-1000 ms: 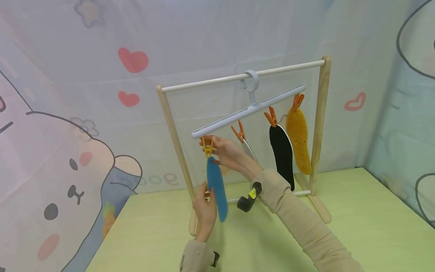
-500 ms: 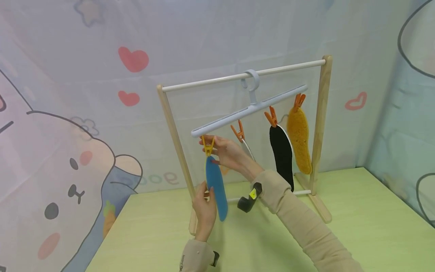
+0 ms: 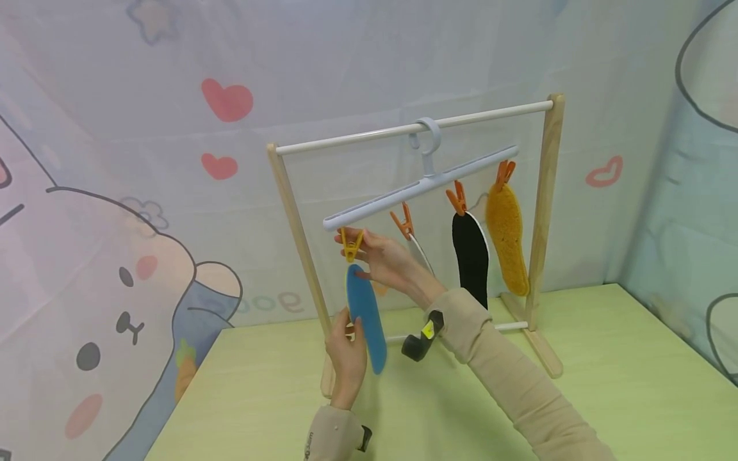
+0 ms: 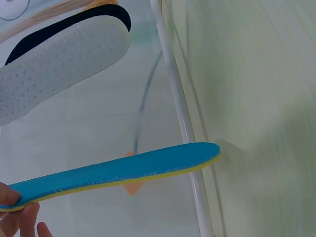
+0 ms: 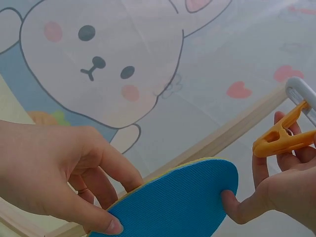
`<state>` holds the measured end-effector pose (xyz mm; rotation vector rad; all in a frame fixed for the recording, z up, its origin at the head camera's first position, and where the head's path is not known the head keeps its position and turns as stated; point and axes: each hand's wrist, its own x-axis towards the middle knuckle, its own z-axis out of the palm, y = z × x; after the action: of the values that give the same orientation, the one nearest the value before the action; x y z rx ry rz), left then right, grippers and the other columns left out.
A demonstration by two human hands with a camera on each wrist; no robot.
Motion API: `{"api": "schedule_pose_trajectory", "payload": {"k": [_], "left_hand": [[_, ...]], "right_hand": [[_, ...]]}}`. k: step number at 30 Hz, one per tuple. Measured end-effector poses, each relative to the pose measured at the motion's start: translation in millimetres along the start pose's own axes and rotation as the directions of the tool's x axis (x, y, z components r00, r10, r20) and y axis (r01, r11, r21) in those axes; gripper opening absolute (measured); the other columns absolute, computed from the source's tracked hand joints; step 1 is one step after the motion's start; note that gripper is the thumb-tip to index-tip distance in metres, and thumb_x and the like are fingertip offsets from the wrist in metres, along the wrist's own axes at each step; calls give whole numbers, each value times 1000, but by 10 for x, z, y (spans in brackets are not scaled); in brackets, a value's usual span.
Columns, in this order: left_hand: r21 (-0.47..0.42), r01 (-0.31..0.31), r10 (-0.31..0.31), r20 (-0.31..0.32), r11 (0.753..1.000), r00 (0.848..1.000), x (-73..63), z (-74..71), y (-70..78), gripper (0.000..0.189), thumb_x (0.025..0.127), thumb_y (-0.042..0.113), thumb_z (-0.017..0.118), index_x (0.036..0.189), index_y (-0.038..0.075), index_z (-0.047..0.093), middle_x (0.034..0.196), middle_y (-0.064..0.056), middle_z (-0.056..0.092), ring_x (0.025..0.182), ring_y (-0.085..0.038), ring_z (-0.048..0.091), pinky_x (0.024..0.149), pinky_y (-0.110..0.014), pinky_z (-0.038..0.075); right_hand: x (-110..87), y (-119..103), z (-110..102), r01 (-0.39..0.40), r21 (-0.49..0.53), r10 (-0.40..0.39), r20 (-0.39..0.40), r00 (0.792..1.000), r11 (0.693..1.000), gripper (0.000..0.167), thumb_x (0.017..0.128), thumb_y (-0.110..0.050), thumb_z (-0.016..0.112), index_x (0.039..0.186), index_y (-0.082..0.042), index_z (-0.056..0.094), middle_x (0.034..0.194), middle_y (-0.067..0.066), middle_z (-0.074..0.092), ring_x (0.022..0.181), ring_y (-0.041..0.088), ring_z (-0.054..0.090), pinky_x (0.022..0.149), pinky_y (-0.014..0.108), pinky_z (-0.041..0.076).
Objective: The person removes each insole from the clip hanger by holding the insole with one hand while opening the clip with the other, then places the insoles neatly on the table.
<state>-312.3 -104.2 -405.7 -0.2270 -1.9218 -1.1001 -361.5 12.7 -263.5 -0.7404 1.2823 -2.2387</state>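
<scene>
My left hand (image 3: 347,355) pinches a blue shoe insole (image 3: 368,320) with a yellow underside along its edge, thumb on the blue face. The insole's upper end lies just below a yellow clothespin (image 3: 350,246), with a narrow gap between them. That clothespin hangs from the left end of a pale hanger (image 3: 421,186), its jaws together with nothing between them. My right hand (image 3: 389,259) has its fingers curled behind the clothespin, while its thumb touches the insole near the top, as the right wrist view shows at the blue insole (image 5: 182,197).
The hanger hooks over the white bar (image 3: 496,115) of a wooden rack (image 3: 544,218). Orange clothespins (image 3: 457,198) hold a black insole (image 3: 469,256), a fuzzy yellow insole (image 3: 504,237) and a white insole (image 4: 74,61). The rack stands on a light green table (image 3: 605,358).
The yellow clothespin's handles have spread apart and its jaws have come off the insole, opening a small gap. The hanger's left end has risen slightly, and the black insole has swung left.
</scene>
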Motion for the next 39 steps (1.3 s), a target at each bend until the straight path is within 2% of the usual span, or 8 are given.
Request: {"api": "schedule_pose_trajectory", "payload": {"k": [7,13,17,22,26,31,36,39], "left_hand": [[-11,9,-9,-4,1000,1000,10,5,1,14,82,-1,57,95,2,62,82,-11,64,64,-23,61,54,-23,44],[-10,-17,17,-20,1000,1000,24,14,-16,10,81,-2,57,90,3,62,80,-11,64,64,-23,61,53,-26,45],[-9,-12,12,-18,1000,1000,33,11,-15,10,81,-2,57,89,3,62,81,-11,65,64,-23,61,53,-24,45],[-8,10,-10,-19,1000,1000,36,-3,-7,12,81,-1,58,92,3,63,80,-11,67,62,-23,62,54,-21,43],[-10,3,-3,-24,1000,1000,30,-7,-13,14,81,-1,58,94,3,63,80,-12,67,62,-23,62,54,-21,43],[-5,-2,1,-29,1000,1000,14,-2,-32,15,81,-1,58,94,3,63,80,-12,67,62,-23,62,53,-21,42],[-6,5,-6,-25,1000,1000,7,-2,-35,15,81,-1,58,95,3,63,80,-13,67,62,-24,63,53,-21,43],[-2,10,-10,-24,1000,1000,8,-9,-35,15,81,-1,58,95,4,63,80,-12,67,62,-24,63,53,-22,43]], "right_hand": [[15,-1,4,11,-21,-11,26,1000,1000,33,99,-31,22,113,-23,51,121,-5,48,129,23,23,106,57,2],[32,-15,21,17,-45,-16,38,999,999,38,99,-30,20,129,-18,40,143,7,31,127,20,25,106,58,2],[38,-25,34,21,-41,-19,35,999,999,34,99,-30,21,118,-23,48,147,9,22,132,24,20,106,58,2],[41,-30,48,29,-54,-27,37,999,998,31,99,-30,22,110,-26,50,139,5,34,133,26,19,105,55,8],[37,-27,49,33,-67,-31,31,999,997,33,99,-30,21,115,-23,48,122,-5,44,131,27,19,96,48,18],[23,-19,36,31,-73,-28,31,999,997,38,99,-30,20,126,-16,41,117,-7,44,135,31,12,99,50,16],[-4,-19,22,32,-86,-30,33,999,996,47,99,-29,19,140,-7,21,135,4,35,134,28,15,106,57,6],[-24,-14,4,35,-84,-31,47,998,996,47,99,-29,18,141,-8,19,146,10,21,136,29,12,107,58,3]]}}
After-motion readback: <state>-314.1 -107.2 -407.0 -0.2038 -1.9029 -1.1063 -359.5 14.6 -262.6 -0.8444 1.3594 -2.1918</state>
